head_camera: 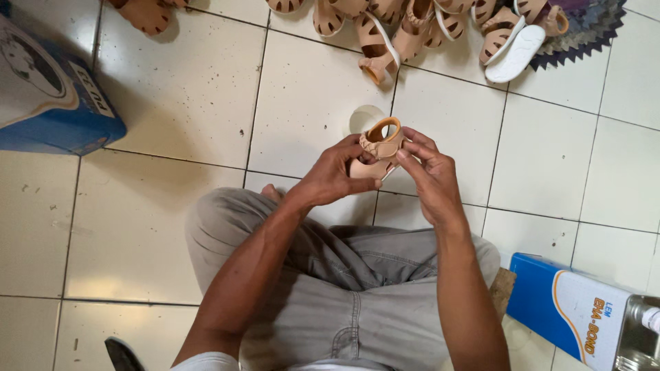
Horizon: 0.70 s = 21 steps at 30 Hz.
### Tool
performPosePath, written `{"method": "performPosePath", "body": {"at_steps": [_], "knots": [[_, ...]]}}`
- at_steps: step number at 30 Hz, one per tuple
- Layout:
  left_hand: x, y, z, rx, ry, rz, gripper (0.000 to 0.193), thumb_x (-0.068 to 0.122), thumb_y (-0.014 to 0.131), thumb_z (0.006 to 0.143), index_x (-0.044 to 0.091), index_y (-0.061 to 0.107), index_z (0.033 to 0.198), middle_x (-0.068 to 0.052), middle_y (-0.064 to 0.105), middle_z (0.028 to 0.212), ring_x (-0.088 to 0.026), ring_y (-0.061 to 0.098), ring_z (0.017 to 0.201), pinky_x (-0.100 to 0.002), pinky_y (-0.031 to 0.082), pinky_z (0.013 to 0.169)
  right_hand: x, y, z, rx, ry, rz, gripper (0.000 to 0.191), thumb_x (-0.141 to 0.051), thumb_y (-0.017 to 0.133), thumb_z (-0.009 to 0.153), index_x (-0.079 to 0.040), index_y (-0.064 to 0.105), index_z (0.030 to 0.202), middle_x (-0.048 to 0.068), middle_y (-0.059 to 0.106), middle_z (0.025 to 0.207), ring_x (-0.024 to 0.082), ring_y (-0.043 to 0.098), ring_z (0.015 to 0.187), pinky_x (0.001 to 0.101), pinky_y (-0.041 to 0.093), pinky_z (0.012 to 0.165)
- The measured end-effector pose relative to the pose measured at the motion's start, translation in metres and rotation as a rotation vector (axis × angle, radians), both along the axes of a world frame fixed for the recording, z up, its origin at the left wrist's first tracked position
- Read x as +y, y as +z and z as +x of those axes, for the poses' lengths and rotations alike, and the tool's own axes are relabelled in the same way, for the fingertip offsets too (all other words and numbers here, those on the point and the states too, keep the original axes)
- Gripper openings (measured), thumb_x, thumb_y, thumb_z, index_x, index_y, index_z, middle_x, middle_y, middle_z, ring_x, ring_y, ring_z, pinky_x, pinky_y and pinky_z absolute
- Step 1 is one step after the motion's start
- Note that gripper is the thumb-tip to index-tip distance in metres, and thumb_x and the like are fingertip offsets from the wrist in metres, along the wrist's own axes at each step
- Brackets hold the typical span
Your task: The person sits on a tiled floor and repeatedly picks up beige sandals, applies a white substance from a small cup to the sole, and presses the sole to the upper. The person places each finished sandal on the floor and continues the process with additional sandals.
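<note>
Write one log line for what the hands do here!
left hand: grips peach woven-strap sandal | right hand: fingertips on strap | behind: round white cup on tiled floor

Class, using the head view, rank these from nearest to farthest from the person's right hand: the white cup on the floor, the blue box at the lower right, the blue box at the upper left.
1. White cup, just beyond the right hand, up and left.
2. Lower-right blue box, beside the right knee.
3. Upper-left blue box, far across the floor.
</note>
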<state>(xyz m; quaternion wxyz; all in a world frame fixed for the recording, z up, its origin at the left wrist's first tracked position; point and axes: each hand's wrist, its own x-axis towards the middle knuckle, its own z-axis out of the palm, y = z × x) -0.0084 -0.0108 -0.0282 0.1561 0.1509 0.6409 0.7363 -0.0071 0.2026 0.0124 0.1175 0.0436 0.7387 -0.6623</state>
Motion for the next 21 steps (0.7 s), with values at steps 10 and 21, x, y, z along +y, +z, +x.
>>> {"method": "performPosePath", "body": {"at_steps": [10,21], "knots": [[-0.002,-0.012,-0.004,-0.203,-0.100,-0.064,0.030,0.011,0.088,0.078,0.003,0.067,0.098,-0.011,0.056,0.132,-0.025,0.058,0.114,-0.035,0.051,0.092,0.012,0.004,-0.006,0.008,0.172,0.095,0.016,-0.008,0.071,0.096,0.005,0.075,0.105,0.015,0.057,0.144,0.021,0.060,0.124,0.0342,0.053,0.103],[0.014,-0.034,-0.005,-0.158,0.188,-0.086,0.024,0.014,0.082,0.084,-0.002,0.074,0.100,-0.019,0.045,0.149,-0.026,0.061,0.127,-0.034,0.060,0.102,-0.009,-0.039,0.002,0.037,-0.079,0.175,0.020,-0.009,0.073,0.093,0.006,0.074,0.107,0.012,0.058,0.136,0.019,0.064,0.116,0.0312,0.059,0.096]]}}
